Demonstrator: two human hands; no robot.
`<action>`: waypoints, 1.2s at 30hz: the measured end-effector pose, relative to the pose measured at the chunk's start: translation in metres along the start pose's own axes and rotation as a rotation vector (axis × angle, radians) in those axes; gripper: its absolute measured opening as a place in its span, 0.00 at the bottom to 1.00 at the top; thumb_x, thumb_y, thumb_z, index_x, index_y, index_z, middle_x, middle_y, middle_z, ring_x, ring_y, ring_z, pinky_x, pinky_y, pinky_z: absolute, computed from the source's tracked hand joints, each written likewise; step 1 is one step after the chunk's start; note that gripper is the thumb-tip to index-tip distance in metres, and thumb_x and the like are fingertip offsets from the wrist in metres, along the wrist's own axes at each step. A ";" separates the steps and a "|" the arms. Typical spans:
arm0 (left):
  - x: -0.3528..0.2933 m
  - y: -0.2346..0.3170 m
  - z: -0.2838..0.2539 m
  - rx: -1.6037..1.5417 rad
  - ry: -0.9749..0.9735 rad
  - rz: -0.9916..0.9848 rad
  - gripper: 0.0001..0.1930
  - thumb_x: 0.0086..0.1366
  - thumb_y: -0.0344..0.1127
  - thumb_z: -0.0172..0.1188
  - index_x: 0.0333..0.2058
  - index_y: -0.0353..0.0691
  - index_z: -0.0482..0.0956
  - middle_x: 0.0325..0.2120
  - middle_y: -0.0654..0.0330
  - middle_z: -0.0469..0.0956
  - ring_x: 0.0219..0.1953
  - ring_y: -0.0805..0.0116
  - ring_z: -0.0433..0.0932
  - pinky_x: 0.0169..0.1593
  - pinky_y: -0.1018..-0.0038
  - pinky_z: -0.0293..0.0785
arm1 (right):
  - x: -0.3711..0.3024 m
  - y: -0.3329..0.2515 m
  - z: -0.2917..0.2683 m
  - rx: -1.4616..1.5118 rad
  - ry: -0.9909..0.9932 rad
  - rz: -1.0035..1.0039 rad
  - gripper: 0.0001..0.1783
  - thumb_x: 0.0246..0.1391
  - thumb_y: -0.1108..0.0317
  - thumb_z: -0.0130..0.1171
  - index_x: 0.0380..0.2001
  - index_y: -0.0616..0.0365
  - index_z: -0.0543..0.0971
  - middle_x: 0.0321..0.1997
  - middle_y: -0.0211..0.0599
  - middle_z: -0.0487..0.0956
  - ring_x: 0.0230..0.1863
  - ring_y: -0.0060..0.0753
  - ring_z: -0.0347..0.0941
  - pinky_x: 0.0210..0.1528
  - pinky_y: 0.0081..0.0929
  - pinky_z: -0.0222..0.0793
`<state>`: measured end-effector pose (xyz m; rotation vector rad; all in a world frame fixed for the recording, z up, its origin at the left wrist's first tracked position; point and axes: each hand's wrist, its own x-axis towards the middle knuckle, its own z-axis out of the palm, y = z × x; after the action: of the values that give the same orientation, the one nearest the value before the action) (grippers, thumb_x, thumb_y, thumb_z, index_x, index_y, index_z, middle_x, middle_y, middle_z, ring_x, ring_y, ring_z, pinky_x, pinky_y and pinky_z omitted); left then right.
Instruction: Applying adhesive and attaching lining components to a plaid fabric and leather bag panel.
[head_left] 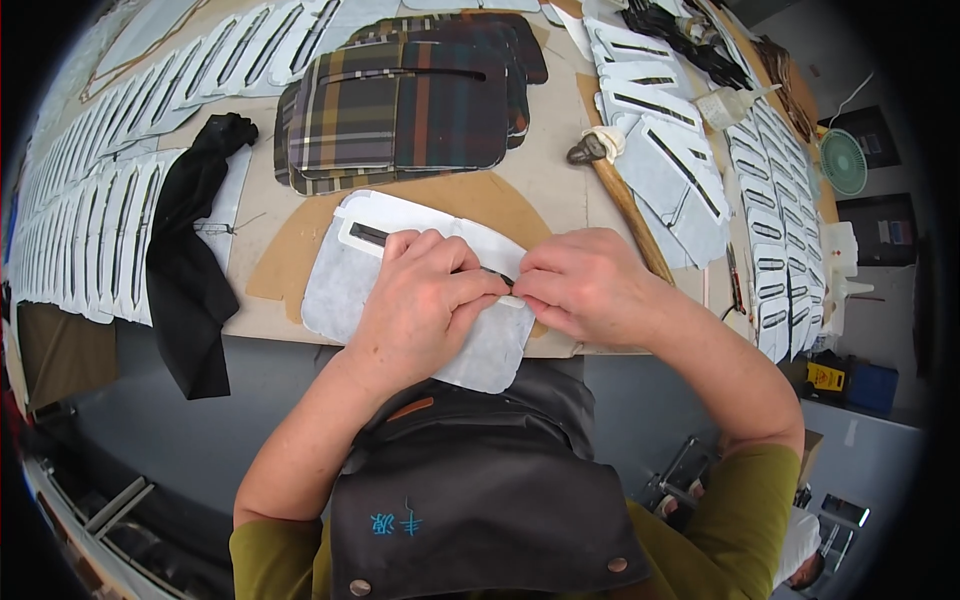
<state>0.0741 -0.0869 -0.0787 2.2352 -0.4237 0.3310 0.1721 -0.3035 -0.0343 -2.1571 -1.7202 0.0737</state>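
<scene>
A white backing panel (pixel 415 345) with rounded corners lies at the table's front edge, its near part hanging over. A slot edged in white tape, with dark fabric showing inside, runs across it. My left hand (pixel 425 290) lies over the middle of the slot, thumb and fingers pinched on its edge. At the slot's right end my right hand (pixel 585 280) pinches the same edge, fingertips almost touching the left ones. Both hands are closed. The fingers hide much of the slot, and a small white tab (pixel 511 302) shows below the fingertips.
Plaid panels (pixel 400 110) are stacked behind my hands, above a brown card sheet (pixel 275 270). To the right lie a wooden-handled hammer (pixel 635 210) and a squeeze bottle (pixel 730 105). Black cloth (pixel 190 240) hangs over the front edge at left. Rows of slotted white pieces (pixel 95 235) line both sides.
</scene>
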 end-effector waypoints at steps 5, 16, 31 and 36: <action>-0.001 0.000 -0.001 0.007 -0.008 -0.005 0.07 0.56 0.27 0.69 0.33 0.47 0.87 0.30 0.66 0.74 0.37 0.63 0.72 0.50 0.66 0.63 | 0.005 0.005 0.002 0.012 -0.031 -0.060 0.10 0.40 0.69 0.68 0.25 0.53 0.75 0.28 0.31 0.72 0.30 0.36 0.75 0.32 0.35 0.73; 0.000 0.002 -0.001 0.005 -0.010 -0.013 0.07 0.56 0.25 0.68 0.32 0.46 0.85 0.31 0.65 0.74 0.38 0.62 0.72 0.51 0.65 0.63 | -0.011 0.009 -0.001 -0.099 -0.116 -0.136 0.08 0.42 0.70 0.65 0.25 0.51 0.75 0.29 0.26 0.74 0.32 0.31 0.76 0.32 0.33 0.74; -0.005 0.007 -0.015 0.171 0.118 -0.040 0.08 0.54 0.30 0.72 0.32 0.43 0.82 0.31 0.64 0.75 0.39 0.59 0.73 0.52 0.63 0.63 | -0.042 -0.018 0.015 -0.082 0.190 0.130 0.18 0.45 0.73 0.72 0.43 0.51 0.86 0.46 0.30 0.82 0.40 0.36 0.76 0.44 0.34 0.69; -0.021 -0.009 -0.039 0.264 0.060 -0.052 0.08 0.55 0.33 0.72 0.32 0.43 0.81 0.30 0.63 0.77 0.40 0.59 0.74 0.52 0.62 0.64 | -0.016 -0.017 -0.003 0.035 0.304 0.291 0.19 0.44 0.71 0.74 0.44 0.51 0.86 0.46 0.31 0.82 0.43 0.42 0.75 0.44 0.34 0.70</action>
<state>0.0552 -0.0470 -0.0681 2.4813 -0.3032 0.4469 0.1527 -0.3167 -0.0294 -2.2422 -1.2246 -0.1386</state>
